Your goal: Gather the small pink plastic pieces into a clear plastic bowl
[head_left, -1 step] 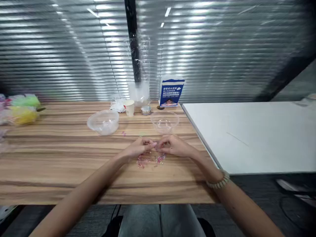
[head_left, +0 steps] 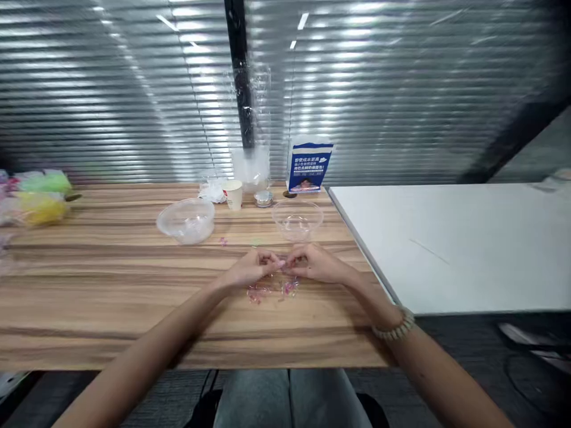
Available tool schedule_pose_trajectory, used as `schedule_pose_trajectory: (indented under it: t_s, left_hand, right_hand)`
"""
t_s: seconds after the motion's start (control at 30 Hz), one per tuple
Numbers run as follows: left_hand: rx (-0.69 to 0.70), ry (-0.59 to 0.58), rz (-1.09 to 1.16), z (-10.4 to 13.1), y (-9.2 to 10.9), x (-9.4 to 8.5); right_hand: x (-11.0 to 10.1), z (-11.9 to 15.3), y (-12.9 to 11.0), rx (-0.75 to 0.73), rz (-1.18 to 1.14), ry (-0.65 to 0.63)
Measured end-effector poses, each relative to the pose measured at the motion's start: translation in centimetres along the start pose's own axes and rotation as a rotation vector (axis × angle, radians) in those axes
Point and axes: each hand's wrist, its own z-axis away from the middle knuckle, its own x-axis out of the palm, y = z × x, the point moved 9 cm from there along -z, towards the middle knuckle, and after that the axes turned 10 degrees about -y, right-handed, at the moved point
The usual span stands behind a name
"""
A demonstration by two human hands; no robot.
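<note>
Surface (head_left: pixel 134 261) has open room at left, between bags (head_left: pixel 44 205) by the left edge and left forearm (head_left: pixel 178 324). Right forearm (head_left: pixel 375 302) also crosses front edge; strip free between, up to pink bits (head_left: pixel 289 289). Farther back, left bowl (head_left: pixel 186 221) and right bowl (head_left: pixel 297 221) flank a gap; cup (head_left: pixel 233 195), tin (head_left: pixel 263 199) block back edge.

Shiny, plastic-looking bits (head_left: pixel 289 289); smooth wood-grained tabletop (head_left: pixel 134 279); matt paper cup (head_left: pixel 233 196).

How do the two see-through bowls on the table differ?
The left bowl looks cloudier, while the right bowl looks clearer. The right bowl sits just beyond the right hand; the left bowl stands farther from it. Both are round and rest on the wooden table.
</note>
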Motion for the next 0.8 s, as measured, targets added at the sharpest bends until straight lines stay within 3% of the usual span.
schedule_pose_trajectory:
  t_s: [0.23,0.43,0.8]
  left_hand:
    - [0.107,0.050,-0.354,0.4,2.0,1.4]
    - [0.070,0.015,-0.370,0.2,1.2,1.7]
    - [0.084,0.121,-0.453,0.1,0.8,0.6]
  right_hand:
    - [0.7,0.0,0.4,-0.010,0.017,-0.069]
    - [1.0,0.0,1.2,0.022,0.011,-0.079]
    - [1.0,0.0,1.3,0.056,0.013,-0.045]
